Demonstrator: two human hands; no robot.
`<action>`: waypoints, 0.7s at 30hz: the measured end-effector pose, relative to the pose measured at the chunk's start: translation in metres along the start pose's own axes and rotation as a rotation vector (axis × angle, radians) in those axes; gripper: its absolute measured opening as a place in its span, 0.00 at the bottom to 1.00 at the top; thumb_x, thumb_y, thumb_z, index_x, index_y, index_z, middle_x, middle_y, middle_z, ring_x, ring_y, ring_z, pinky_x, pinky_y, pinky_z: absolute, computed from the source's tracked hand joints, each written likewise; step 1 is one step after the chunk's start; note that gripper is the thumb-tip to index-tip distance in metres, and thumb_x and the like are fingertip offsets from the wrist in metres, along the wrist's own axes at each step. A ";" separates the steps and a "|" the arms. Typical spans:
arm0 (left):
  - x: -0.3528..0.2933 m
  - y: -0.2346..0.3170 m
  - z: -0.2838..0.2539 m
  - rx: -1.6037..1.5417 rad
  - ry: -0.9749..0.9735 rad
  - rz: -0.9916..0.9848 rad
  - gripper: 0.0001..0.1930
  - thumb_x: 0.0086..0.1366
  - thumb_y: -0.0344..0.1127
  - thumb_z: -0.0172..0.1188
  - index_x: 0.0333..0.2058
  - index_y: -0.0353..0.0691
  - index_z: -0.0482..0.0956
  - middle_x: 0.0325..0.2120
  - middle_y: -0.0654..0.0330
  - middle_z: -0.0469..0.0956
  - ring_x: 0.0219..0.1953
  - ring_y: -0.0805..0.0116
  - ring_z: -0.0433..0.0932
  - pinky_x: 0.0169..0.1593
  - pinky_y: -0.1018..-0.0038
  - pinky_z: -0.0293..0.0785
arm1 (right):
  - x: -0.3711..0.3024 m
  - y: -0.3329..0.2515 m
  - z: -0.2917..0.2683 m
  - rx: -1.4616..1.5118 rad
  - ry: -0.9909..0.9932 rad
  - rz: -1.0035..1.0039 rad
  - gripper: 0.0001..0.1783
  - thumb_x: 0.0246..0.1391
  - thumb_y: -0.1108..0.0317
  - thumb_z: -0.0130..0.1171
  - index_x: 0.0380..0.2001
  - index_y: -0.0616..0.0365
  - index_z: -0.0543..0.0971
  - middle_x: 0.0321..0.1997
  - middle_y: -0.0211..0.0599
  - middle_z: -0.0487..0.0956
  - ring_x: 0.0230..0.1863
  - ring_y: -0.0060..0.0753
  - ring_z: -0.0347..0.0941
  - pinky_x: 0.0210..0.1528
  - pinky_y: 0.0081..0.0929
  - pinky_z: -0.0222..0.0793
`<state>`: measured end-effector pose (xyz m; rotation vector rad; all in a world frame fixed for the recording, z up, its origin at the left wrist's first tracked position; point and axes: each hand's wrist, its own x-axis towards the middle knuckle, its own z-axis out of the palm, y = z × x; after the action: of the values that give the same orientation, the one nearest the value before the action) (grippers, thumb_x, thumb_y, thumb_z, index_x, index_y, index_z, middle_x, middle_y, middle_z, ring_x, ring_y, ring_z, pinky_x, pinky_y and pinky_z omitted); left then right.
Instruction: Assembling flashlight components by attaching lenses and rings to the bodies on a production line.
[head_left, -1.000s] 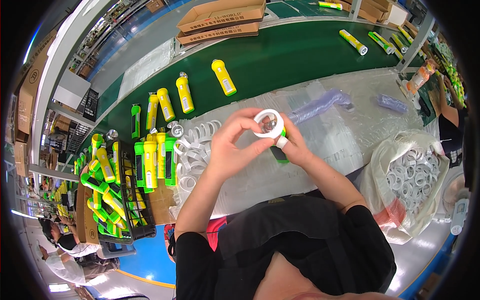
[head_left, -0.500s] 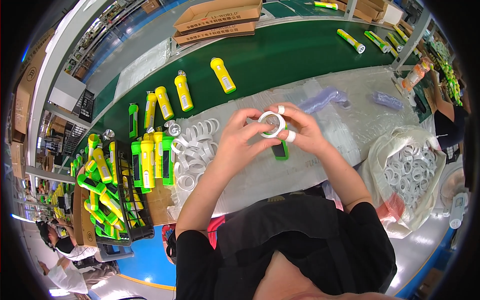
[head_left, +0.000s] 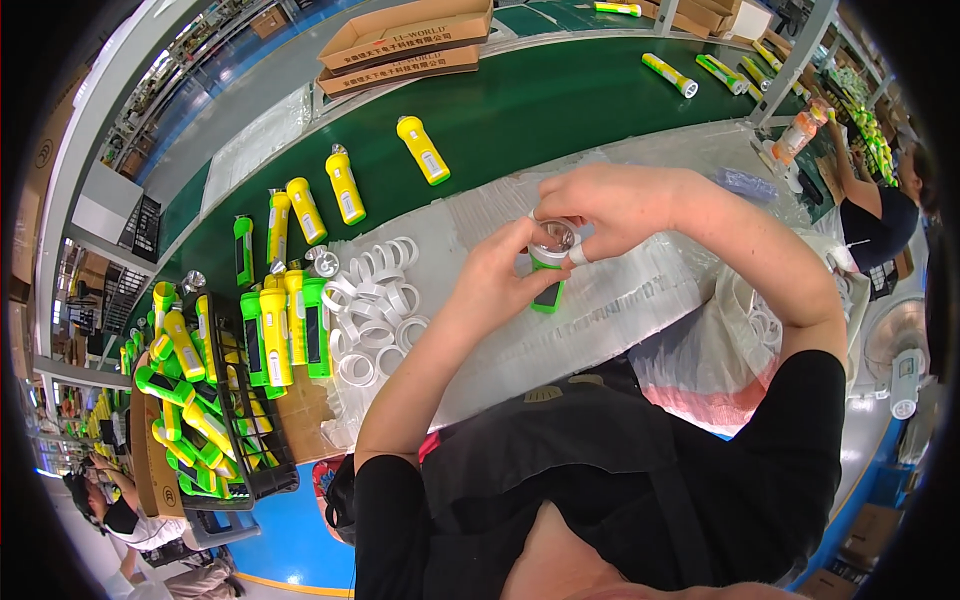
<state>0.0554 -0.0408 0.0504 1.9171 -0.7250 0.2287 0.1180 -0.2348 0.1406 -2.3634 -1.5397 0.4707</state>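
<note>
Currently on my feed: one green flashlight (head_left: 546, 292), shiny-topped, just right of centre, above the surface (head_left: 625, 290). Left hand (head_left: 497, 272) — narrow, gripping its head. Right hand (head_left: 612, 207) — curled over that head from the upper right. One white ring (head_left: 546, 257), around the head. Loose rings (head_left: 372, 318), left of centre. I'd advise holding the ring level, pressing evenly, sparing the lens.

Crate (head_left: 268, 488) left of rings (head_left: 372, 322), sack (head_left: 700, 345) right, trays (head_left: 408, 40) behind.
</note>
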 end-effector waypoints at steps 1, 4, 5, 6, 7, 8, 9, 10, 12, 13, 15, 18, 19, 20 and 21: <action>0.001 -0.001 0.001 0.020 0.000 0.002 0.18 0.50 0.32 0.74 0.35 0.39 0.74 0.33 0.58 0.82 0.38 0.62 0.81 0.42 0.69 0.75 | 0.000 -0.001 0.001 -0.022 0.008 0.045 0.15 0.39 0.68 0.66 0.31 0.61 0.74 0.32 0.40 0.73 0.35 0.46 0.74 0.34 0.37 0.69; 0.003 -0.001 0.003 0.047 0.007 0.020 0.18 0.49 0.32 0.74 0.35 0.39 0.74 0.32 0.58 0.81 0.36 0.63 0.81 0.40 0.69 0.75 | 0.000 -0.003 0.007 -0.075 0.057 0.150 0.17 0.40 0.61 0.67 0.28 0.61 0.75 0.28 0.42 0.75 0.32 0.48 0.75 0.33 0.39 0.69; 0.004 -0.003 0.005 0.042 0.004 0.020 0.18 0.49 0.32 0.74 0.35 0.39 0.74 0.32 0.58 0.81 0.36 0.63 0.81 0.40 0.69 0.75 | -0.001 -0.003 0.011 -0.106 0.101 0.206 0.20 0.41 0.56 0.67 0.26 0.61 0.75 0.25 0.44 0.76 0.30 0.50 0.75 0.31 0.41 0.69; 0.004 -0.005 0.008 0.072 0.022 0.002 0.18 0.49 0.32 0.75 0.35 0.39 0.74 0.31 0.59 0.81 0.35 0.63 0.80 0.39 0.69 0.75 | 0.000 -0.001 0.017 -0.107 0.101 0.212 0.20 0.41 0.56 0.67 0.26 0.61 0.75 0.25 0.44 0.76 0.30 0.50 0.75 0.31 0.41 0.69; 0.005 -0.007 0.010 0.103 0.038 -0.016 0.19 0.48 0.32 0.75 0.35 0.39 0.74 0.31 0.59 0.80 0.34 0.63 0.80 0.38 0.69 0.75 | 0.000 0.001 0.025 -0.101 0.180 0.308 0.23 0.41 0.51 0.67 0.25 0.62 0.75 0.23 0.47 0.76 0.28 0.52 0.75 0.30 0.42 0.70; 0.006 -0.007 0.013 0.098 0.034 -0.014 0.19 0.48 0.32 0.75 0.35 0.39 0.74 0.31 0.59 0.80 0.34 0.63 0.80 0.38 0.69 0.75 | -0.001 0.002 0.030 -0.094 0.260 0.405 0.27 0.41 0.46 0.67 0.23 0.63 0.75 0.21 0.49 0.76 0.26 0.53 0.75 0.28 0.44 0.70; 0.006 -0.006 0.014 0.110 0.062 0.005 0.19 0.48 0.32 0.75 0.35 0.39 0.74 0.31 0.59 0.80 0.34 0.63 0.80 0.38 0.70 0.75 | 0.000 -0.002 0.030 -0.101 0.259 0.404 0.27 0.41 0.46 0.67 0.23 0.63 0.75 0.21 0.49 0.76 0.26 0.53 0.75 0.28 0.44 0.70; 0.006 -0.005 0.014 0.123 0.090 0.023 0.19 0.48 0.32 0.75 0.36 0.40 0.74 0.30 0.59 0.80 0.33 0.64 0.79 0.37 0.70 0.74 | 0.001 -0.007 0.030 -0.152 0.263 0.501 0.28 0.41 0.45 0.67 0.23 0.65 0.75 0.20 0.51 0.76 0.25 0.54 0.75 0.28 0.45 0.70; 0.007 -0.002 0.013 0.107 0.073 0.017 0.19 0.48 0.31 0.75 0.36 0.40 0.74 0.31 0.59 0.79 0.33 0.63 0.79 0.37 0.70 0.74 | 0.003 -0.014 0.024 -0.205 0.272 0.599 0.30 0.42 0.44 0.66 0.23 0.66 0.74 0.19 0.52 0.76 0.24 0.55 0.75 0.27 0.45 0.70; 0.009 -0.002 0.012 0.092 0.053 0.007 0.19 0.48 0.31 0.75 0.35 0.40 0.74 0.31 0.59 0.79 0.33 0.63 0.79 0.36 0.70 0.74 | 0.002 -0.018 0.014 -0.204 0.173 0.635 0.30 0.42 0.43 0.66 0.23 0.66 0.75 0.20 0.51 0.76 0.25 0.55 0.76 0.28 0.45 0.70; 0.009 -0.005 0.011 0.092 0.075 0.032 0.19 0.48 0.31 0.75 0.35 0.40 0.74 0.31 0.60 0.79 0.33 0.63 0.79 0.36 0.70 0.74 | 0.002 -0.002 0.013 -0.205 0.080 0.673 0.31 0.41 0.42 0.66 0.23 0.66 0.76 0.21 0.51 0.77 0.26 0.55 0.76 0.29 0.45 0.70; 0.007 -0.007 0.015 0.102 0.083 0.054 0.19 0.48 0.31 0.75 0.35 0.40 0.74 0.32 0.60 0.79 0.34 0.63 0.79 0.36 0.69 0.74 | -0.003 0.033 0.032 -0.018 0.689 -0.263 0.33 0.40 0.38 0.66 0.23 0.64 0.76 0.22 0.50 0.77 0.27 0.54 0.76 0.30 0.45 0.71; 0.003 -0.007 0.015 0.121 0.075 0.047 0.19 0.48 0.31 0.75 0.35 0.41 0.74 0.32 0.61 0.79 0.34 0.63 0.79 0.37 0.70 0.74 | -0.004 0.016 0.031 -0.086 0.508 0.025 0.33 0.40 0.38 0.66 0.24 0.64 0.76 0.24 0.49 0.78 0.29 0.53 0.77 0.31 0.44 0.71; 0.002 -0.008 0.014 0.121 0.078 0.040 0.19 0.48 0.31 0.75 0.35 0.41 0.74 0.32 0.61 0.79 0.34 0.63 0.79 0.37 0.70 0.74 | -0.003 0.000 0.032 -0.154 0.319 0.307 0.34 0.39 0.37 0.66 0.24 0.63 0.76 0.26 0.48 0.78 0.31 0.52 0.77 0.32 0.43 0.71; 0.004 -0.008 0.013 0.087 0.082 0.022 0.19 0.47 0.31 0.75 0.35 0.41 0.74 0.32 0.61 0.79 0.34 0.63 0.79 0.37 0.70 0.74 | 0.003 -0.011 0.034 -0.190 0.284 0.582 0.32 0.41 0.39 0.66 0.26 0.63 0.76 0.29 0.47 0.78 0.32 0.50 0.76 0.34 0.41 0.70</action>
<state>0.0608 -0.0512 0.0403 1.9703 -0.6921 0.3558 0.0962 -0.2259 0.1136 -2.8644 -0.7911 0.0907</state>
